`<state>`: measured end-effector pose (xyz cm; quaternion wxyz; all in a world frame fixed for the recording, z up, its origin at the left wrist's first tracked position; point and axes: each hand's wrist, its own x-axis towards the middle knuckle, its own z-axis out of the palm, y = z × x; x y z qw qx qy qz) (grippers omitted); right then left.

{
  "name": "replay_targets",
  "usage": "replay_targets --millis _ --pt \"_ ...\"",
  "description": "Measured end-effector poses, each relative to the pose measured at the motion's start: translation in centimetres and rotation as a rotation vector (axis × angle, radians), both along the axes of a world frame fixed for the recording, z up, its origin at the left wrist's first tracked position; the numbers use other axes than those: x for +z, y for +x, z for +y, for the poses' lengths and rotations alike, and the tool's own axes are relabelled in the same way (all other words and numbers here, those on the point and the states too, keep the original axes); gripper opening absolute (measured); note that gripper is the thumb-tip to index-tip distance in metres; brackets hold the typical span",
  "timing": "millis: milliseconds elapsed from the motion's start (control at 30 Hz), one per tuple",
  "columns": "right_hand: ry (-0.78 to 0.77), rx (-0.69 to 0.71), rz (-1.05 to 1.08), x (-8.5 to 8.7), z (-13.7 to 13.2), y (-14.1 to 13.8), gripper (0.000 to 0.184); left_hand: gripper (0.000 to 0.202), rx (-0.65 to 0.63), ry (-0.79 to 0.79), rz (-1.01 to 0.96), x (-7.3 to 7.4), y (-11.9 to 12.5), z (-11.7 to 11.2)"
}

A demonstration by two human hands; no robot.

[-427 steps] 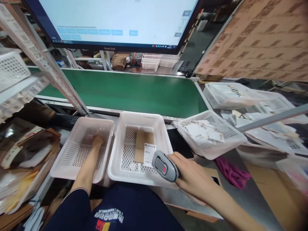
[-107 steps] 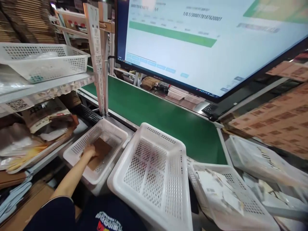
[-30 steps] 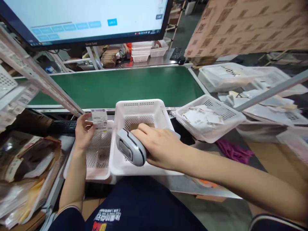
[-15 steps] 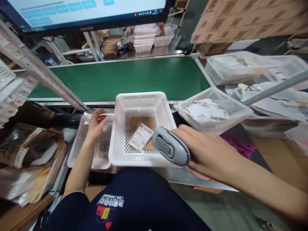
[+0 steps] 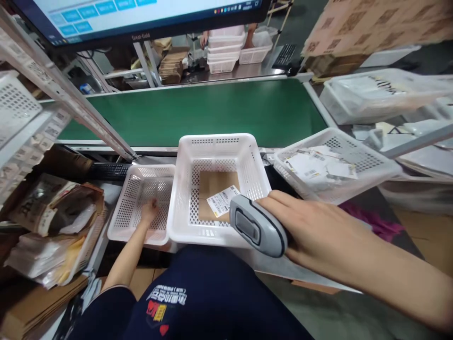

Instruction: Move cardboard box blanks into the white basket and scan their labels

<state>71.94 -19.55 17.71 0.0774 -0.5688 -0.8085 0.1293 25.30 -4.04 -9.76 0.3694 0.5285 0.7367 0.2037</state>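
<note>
My right hand grips a grey barcode scanner, held over the near right corner of the middle white basket. In that basket lies a flat brown cardboard piece with a white printed label on top of it. My left hand reaches down into the smaller white basket on the left and rests on its perforated bottom. Its fingers are partly hidden, and I see nothing in them.
A green conveyor belt runs behind the baskets under a large monitor. A white basket of paper labels sits to the right, a keyboard and shelves with packets to the left. Another person's hands work across the belt.
My left hand let go of the label, which now lies on the cardboard in the middle basket, and dropped into the left basket. The scanner moved right, off the basket's centre.
</note>
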Motion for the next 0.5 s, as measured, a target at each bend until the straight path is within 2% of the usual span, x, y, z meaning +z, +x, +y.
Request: replay_targets --millis 100,200,300,367,433,500 --pt "0.003 0.013 0.017 -0.1 0.7 -0.7 0.041 0.040 0.265 0.092 -0.260 2.8 -0.2 3.4" --pt "0.000 0.017 0.056 0.5 1.9 -1.5 0.039 0.065 0.348 0.216 -0.544 7.4 1.1 5.6" --pt "-0.052 0.033 0.097 1.6 3.6 -3.0 0.038 0.085 0.275 0.325 -0.791 12.5 3.7 6.1" --pt "-0.111 0.039 0.113 2.8 4.8 -4.3 0.042 0.084 0.186 0.374 -0.900 15.1 6.0 5.6" --pt "-0.171 0.038 0.104 4.2 5.8 -5.6 0.047 0.073 0.069 0.380 -0.943 17.0 8.3 4.7" --pt "-0.237 0.033 0.067 5.5 6.3 -6.6 0.052 0.067 -0.030 0.356 -0.970 18.1 10.3 3.9"
